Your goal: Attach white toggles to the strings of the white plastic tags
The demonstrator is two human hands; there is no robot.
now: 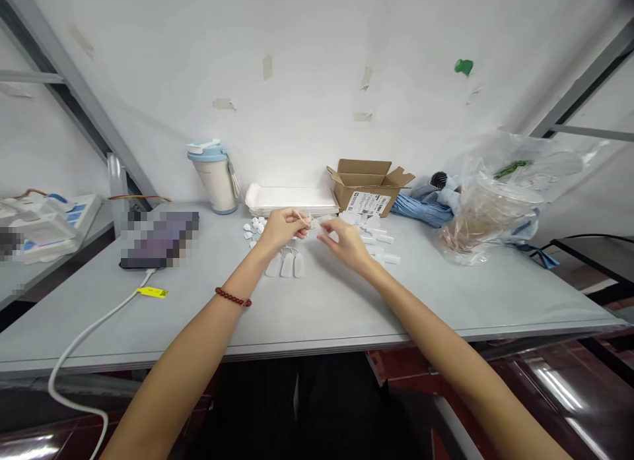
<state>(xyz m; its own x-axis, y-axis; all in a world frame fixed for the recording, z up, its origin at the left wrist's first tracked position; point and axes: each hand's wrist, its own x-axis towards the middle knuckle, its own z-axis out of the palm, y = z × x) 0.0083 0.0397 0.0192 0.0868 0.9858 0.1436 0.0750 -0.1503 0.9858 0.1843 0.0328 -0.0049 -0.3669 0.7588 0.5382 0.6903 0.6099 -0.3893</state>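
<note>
Over the middle of the table my left hand (284,229) pinches a small whitish, partly clear piece (312,224) with a thin white strand. Its exact kind is too small to make out. My right hand (347,243) is close on the other side, thumb and fingers curled together at the piece; what they grip is hidden. Below the hands lie flat white oblong tags (286,264) with thin white cords. Small white round pieces (253,228) are heaped left of my left hand. Several clear-white tube-like pieces (379,237) lie right of my right hand.
Behind the hands are a stack of white trays (292,197) and an open cardboard box (369,186). A tumbler (215,176) and a phone (161,239) on a white cable (82,341) stand left. Blue cloth (426,208) and a bagged cup (500,202) are right.
</note>
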